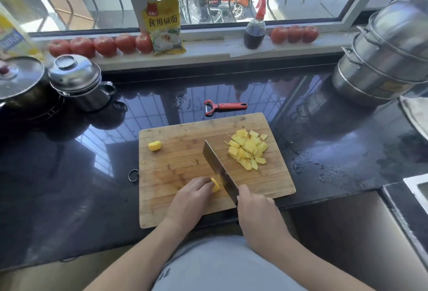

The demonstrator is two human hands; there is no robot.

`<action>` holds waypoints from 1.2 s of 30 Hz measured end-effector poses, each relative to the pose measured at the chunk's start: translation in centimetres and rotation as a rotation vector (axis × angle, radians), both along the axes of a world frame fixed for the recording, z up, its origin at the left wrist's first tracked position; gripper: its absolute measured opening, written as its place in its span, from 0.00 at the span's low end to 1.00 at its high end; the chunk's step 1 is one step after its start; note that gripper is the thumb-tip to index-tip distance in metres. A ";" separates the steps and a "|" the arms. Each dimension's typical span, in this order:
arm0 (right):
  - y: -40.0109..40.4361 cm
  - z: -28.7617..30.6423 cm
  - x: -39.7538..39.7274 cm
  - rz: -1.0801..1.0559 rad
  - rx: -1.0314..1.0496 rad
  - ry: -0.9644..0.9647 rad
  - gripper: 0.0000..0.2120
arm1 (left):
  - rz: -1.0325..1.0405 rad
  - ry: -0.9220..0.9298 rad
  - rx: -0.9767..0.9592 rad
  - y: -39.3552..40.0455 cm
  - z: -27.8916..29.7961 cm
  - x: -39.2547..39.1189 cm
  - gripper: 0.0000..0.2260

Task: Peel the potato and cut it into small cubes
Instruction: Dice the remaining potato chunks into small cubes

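While the left hand (193, 194) clamps curled fingers on a peeled potato piece (215, 185) at the board's six o'clock, the right hand (254, 207) grips a cleaver (218, 170), blade angled toward eleven o'clock. Dicing is under way; the next stroke likely needs tucked fingertips. Cut pieces (249, 149) lie at two o'clock, one chunk (154, 145) at ten.

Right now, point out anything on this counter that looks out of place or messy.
One potato chunk sits alone at the cutting board's far left, apart from the cut pile. Water droplets speckle the dark counter near the red peeler. Nothing else stands out.
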State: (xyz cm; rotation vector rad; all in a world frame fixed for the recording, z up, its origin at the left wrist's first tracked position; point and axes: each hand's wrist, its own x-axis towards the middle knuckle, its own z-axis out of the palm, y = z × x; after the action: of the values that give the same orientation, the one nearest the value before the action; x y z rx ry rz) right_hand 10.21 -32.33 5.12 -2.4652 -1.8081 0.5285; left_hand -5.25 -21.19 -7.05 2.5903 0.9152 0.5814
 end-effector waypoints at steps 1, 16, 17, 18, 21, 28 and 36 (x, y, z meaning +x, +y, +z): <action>0.1 0.1 -0.1 0.007 -0.013 -0.009 0.09 | -0.002 -0.008 0.000 0.0 0.0 0.0 0.09; -0.6 1.4 -0.3 0.074 -0.089 0.025 0.08 | -0.005 0.060 0.049 0.0 -0.6 0.4 0.03; -0.7 1.5 -0.3 0.078 -0.094 0.028 0.08 | -0.003 0.063 0.046 0.0 -0.6 0.5 0.04; -0.7 1.6 -0.4 0.083 -0.099 0.030 0.08 | -0.001 0.064 0.045 0.0 -0.5 0.5 0.04; -0.7 1.9 -0.6 0.096 -0.123 0.025 0.13 | 0.004 0.067 0.041 -0.1 -0.4 0.6 0.05; -1.0 2.4 -0.5 0.133 -0.157 0.011 0.16 | 0.011 0.069 0.041 -0.2 -0.1 0.6 0.07; -0.8 2.2 -0.6 0.110 -0.168 0.011 0.17 | 0.005 0.064 0.047 -0.1 -0.1 0.6 0.07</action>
State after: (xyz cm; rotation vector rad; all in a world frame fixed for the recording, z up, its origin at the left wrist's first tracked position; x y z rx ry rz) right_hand 9.65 -33.14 7.36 -2.4693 -1.9816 0.7279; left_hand -4.63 -21.31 -7.10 2.6627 0.9396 0.5303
